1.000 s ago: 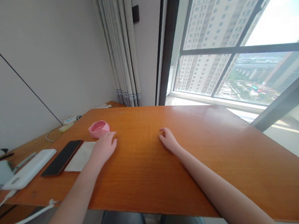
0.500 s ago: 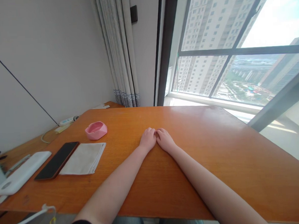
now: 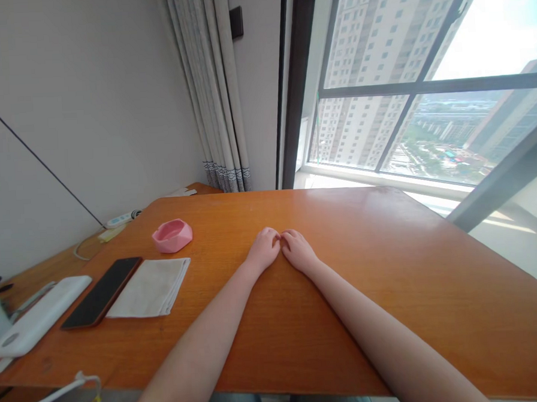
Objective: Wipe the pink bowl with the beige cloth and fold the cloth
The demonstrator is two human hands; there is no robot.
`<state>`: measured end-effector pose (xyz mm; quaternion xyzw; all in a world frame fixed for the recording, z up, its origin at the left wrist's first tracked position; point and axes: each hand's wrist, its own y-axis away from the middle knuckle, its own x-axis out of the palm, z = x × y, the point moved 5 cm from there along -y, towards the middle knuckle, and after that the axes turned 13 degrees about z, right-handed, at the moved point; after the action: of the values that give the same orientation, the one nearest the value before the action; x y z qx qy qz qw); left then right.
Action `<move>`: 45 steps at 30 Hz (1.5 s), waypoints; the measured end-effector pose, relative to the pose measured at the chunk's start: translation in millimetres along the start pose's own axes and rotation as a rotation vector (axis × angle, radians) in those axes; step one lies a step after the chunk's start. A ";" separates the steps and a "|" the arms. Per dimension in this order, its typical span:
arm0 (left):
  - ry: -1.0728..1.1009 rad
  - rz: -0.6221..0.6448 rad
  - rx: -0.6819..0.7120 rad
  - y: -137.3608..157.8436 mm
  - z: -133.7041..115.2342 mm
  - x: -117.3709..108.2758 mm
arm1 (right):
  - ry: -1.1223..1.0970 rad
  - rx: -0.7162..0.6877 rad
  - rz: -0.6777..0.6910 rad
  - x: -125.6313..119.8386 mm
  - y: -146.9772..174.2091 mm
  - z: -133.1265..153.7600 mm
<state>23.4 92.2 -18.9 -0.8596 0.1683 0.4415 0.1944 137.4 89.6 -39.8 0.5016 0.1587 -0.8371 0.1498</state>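
Both hands rest on the brown wooden table [image 3: 346, 317], their fingertips meeting near its middle. My left hand [image 3: 265, 248] lies palm down, with its fingers curled in and pressed together. Mirroring it, my right hand [image 3: 297, 250] is loosely closed, its fingertips against those of the left. No object shows in either one, though the palms are hidden. Left of the hands stand a pink faceted bowl [image 3: 173, 242] and a folded pale grey cloth [image 3: 147, 288].
A dark phone-like slab with a brown edge [image 3: 103, 292] lies beside the cloth. Further left are a white oblong device [image 3: 40, 318] and a power strip [image 3: 122, 219]. A white cable [image 3: 49, 399] hangs at the front left corner. A large window [image 3: 449, 131] is beyond the table.
The view has tilted very slightly, so things on the left sit a little lower. Both hands have stayed together in the same place on the table.
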 end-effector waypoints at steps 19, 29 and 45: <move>-0.296 -0.266 -0.877 108.8 144.4 -147.6 | -0.035 -0.006 -0.021 -2.6 1.4 0.2; -0.290 -0.129 -0.485 61.0 78.5 -124.2 | -0.448 0.060 -0.249 -5.6 -2.0 -15.4; -0.178 0.162 0.128 10.5 -34.3 -17.6 | -0.843 0.095 -0.365 -18.8 1.3 -22.2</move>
<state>32.6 68.6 12.0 -0.7864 0.2471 0.5188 0.2266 164.1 99.4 -33.1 0.0875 0.1312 -0.9871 0.0282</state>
